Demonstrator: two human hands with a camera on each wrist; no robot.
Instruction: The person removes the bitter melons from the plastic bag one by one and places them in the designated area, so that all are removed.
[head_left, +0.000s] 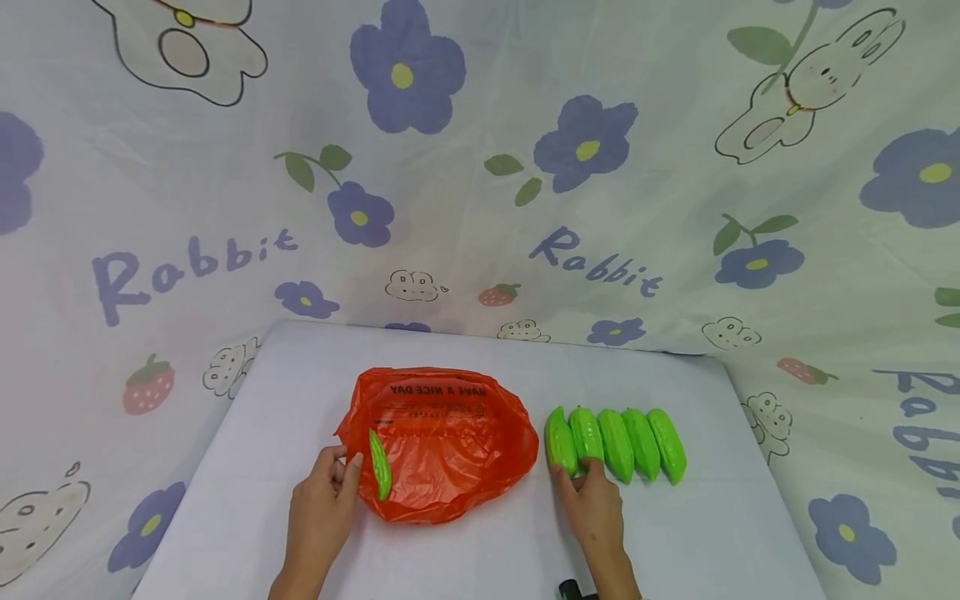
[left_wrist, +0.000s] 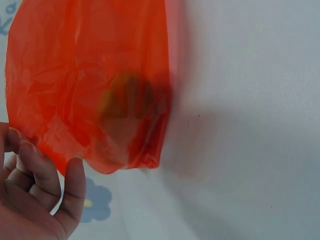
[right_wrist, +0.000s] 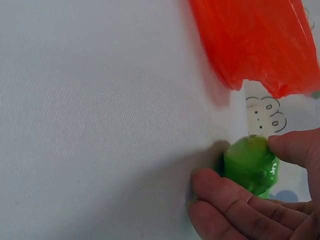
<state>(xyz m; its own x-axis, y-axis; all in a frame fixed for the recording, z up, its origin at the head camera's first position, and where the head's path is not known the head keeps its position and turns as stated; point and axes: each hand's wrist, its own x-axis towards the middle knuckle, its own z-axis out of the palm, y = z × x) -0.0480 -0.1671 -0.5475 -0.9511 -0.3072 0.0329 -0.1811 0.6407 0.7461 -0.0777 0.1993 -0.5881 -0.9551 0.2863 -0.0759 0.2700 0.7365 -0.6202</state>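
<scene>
A red plastic bag (head_left: 442,475) lies with its mouth spread wide on the white table. Inside, at its left, is a long bright green vegetable (head_left: 380,465). My left hand (head_left: 322,492) pinches the bag's left rim between thumb and fingers; the left wrist view shows the hand (left_wrist: 40,185) at the rim and a dim shape through the film. Right of the bag, several plump, ridged green vegetables lie side by side. My right hand (head_left: 592,504) holds the near end of the leftmost green vegetable (head_left: 559,440), its thumb and fingers on opposite sides in the right wrist view.
The other green vegetables (head_left: 640,442) form a row close to the right hand. A black object (head_left: 572,590) shows by the right wrist at the lower edge. Behind the white table (head_left: 480,562) hangs a cloth (head_left: 465,200) printed with rabbits and flowers.
</scene>
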